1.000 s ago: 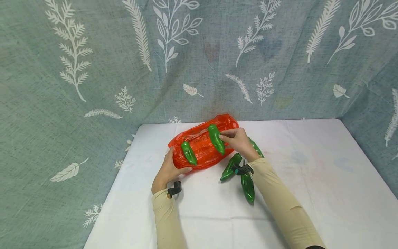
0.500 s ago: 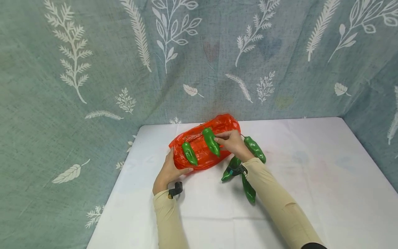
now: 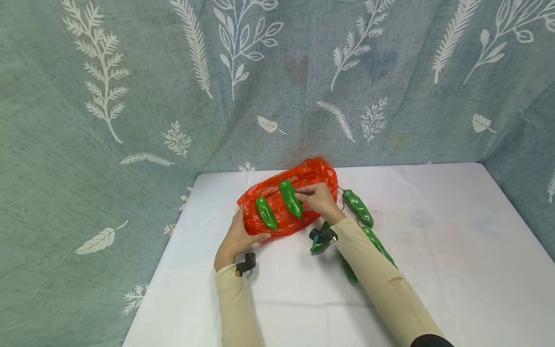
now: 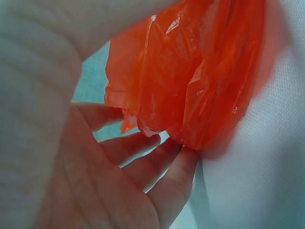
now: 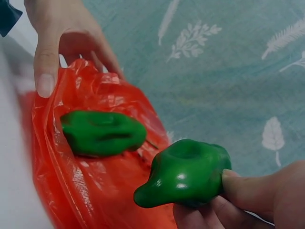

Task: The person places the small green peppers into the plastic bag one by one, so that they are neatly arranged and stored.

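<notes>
An orange-red plastic bag (image 3: 318, 167) lies spread at the back of the table, crumpled along its sides. My left hand (image 3: 234, 241) holds its left end, thumb on the near side and fingers round the far side; the left wrist view shows those fingers (image 4: 174, 176) against the plastic (image 4: 167, 81). One green pepper (image 3: 266, 213) rests on the bag near this hand. Another green pepper (image 3: 290, 199), pinched at its side by the thumb and fingers of my right hand (image 3: 320, 200), is over the bag's middle. In the right wrist view this pepper (image 5: 188, 174) points its tip leftward.
Several more green peppers lie right of the bag: one pepper (image 3: 358, 208) in full view, others (image 3: 378, 245) partly hidden by the right forearm (image 3: 373, 274). A patterned grey-green cloth (image 3: 269, 86) rises behind the white tabletop (image 3: 433, 231).
My right hand has carried its pepper left and slightly toward me, closer to the pepper on the bag. The left hand stays at the bag's end. Peppers behind the right forearm show more.
</notes>
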The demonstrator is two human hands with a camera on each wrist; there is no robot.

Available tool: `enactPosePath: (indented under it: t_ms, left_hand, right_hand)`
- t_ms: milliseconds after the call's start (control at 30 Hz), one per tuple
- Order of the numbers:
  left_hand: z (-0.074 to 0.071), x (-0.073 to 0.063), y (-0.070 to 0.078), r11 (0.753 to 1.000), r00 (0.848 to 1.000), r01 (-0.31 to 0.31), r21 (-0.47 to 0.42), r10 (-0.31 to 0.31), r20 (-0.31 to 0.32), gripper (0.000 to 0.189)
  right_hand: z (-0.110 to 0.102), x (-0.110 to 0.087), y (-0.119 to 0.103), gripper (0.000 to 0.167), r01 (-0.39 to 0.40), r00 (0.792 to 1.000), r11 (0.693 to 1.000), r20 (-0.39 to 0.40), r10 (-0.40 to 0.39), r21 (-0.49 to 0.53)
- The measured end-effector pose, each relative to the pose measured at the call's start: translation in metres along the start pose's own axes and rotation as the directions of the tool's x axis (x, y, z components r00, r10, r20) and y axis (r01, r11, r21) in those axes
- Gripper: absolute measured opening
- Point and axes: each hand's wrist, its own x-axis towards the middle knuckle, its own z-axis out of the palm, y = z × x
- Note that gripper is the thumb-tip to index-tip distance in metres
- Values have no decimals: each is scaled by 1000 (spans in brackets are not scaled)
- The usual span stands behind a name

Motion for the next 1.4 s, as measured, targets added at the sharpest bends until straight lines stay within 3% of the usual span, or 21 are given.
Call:
enactPosePath:
  t_ms: [600,967,1400]
  left_hand:
    - [-2,0,1,1000,1000,-7,14,7,-7,120]
    - [0,-2,-2,999,999,-42,-15,42,-5,120]
    - [-1,-1,2,998,998,-61,-11,61,-9,120]
  right_hand:
    - [30,13,9,30,-14,1000,997,-14,13,-77]
    - [35,19,21,31,-66,998,997,-10,66,-44]
    - [41,21,23,29,-65,998,996,2,65,-57]
